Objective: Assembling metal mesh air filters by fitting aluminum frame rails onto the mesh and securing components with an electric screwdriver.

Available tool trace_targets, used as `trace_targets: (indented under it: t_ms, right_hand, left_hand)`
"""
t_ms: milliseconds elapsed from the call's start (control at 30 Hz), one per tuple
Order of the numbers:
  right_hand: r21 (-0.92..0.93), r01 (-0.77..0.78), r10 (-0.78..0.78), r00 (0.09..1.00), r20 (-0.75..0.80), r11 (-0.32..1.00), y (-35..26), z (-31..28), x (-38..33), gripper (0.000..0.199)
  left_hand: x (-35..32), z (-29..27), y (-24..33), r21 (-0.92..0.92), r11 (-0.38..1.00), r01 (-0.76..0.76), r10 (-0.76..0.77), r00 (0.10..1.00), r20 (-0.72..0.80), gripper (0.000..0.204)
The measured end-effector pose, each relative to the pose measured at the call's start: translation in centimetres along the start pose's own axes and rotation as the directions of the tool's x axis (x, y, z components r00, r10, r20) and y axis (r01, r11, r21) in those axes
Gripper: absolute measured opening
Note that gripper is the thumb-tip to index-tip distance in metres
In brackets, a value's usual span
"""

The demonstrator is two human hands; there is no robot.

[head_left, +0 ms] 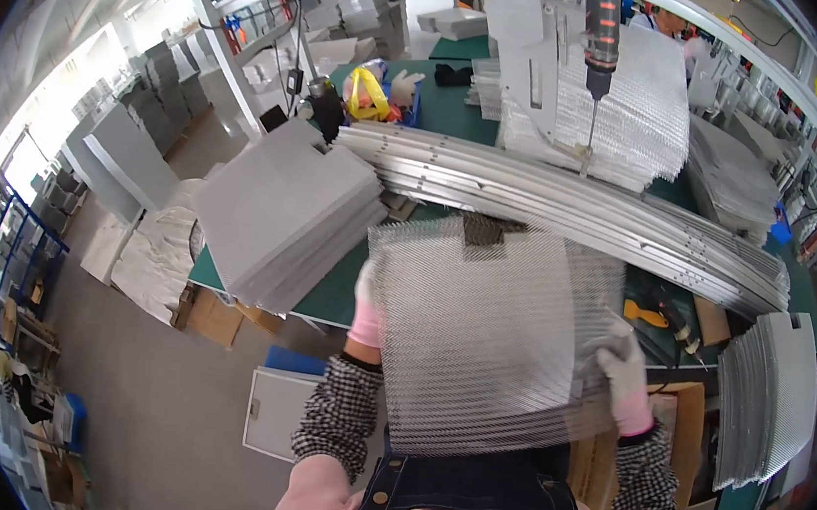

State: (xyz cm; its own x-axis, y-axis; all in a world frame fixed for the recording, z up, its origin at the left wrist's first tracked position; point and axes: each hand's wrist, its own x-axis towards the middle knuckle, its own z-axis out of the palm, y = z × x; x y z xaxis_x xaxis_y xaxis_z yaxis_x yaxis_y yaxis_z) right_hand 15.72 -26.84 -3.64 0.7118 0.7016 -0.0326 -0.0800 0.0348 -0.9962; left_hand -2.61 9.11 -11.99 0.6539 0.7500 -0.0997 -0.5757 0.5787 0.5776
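A grey metal mesh sheet [478,350] with a notch at its far edge is held up in front of me, between both hands. My left hand [366,312], in a white and pink glove, grips its left edge, with some of the fingers hidden behind the mesh. On the right edge my right hand [625,374], gloved the same way, is closed with the thumb over the near face. The right part of the mesh looks doubled and slightly blurred, so I cannot tell whether it is one layer or more.
A stack of grey panels [286,204] stands left on the green table. Long aluminium profiles [570,207] lie across behind the mesh, under a hanging electric screwdriver [601,42]. More mesh sheets [768,398] are stacked right, near a yellow scraper [646,314] and an open cardboard box [689,430].
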Motion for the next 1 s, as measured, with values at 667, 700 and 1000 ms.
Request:
trace_targets:
  t_ms: [667,700,1000]
  right_hand:
    - [0.132,-0.24,0.241,0.97,0.006,0.962,9.4,-1.7,-2.8,0.04]
    - [0.135,-0.24,0.242,0.97,0.006,0.961,9.7,-1.7,-2.7,0.04]
    - [0.135,-0.245,0.247,0.969,-0.003,0.96,11.9,-2.2,-2.4,0.041]
  left_hand:
    - [-1.8,-1.4,-4.3,-0.037,0.973,0.23,-0.214,0.946,0.244,0.091]
    - [-1.6,-2.0,-4.4,-0.083,0.969,0.232,-0.204,0.945,0.257,0.093]
    - [-2.1,-2.8,-3.5,0.313,0.949,0.038,-0.092,0.983,0.162,0.077]
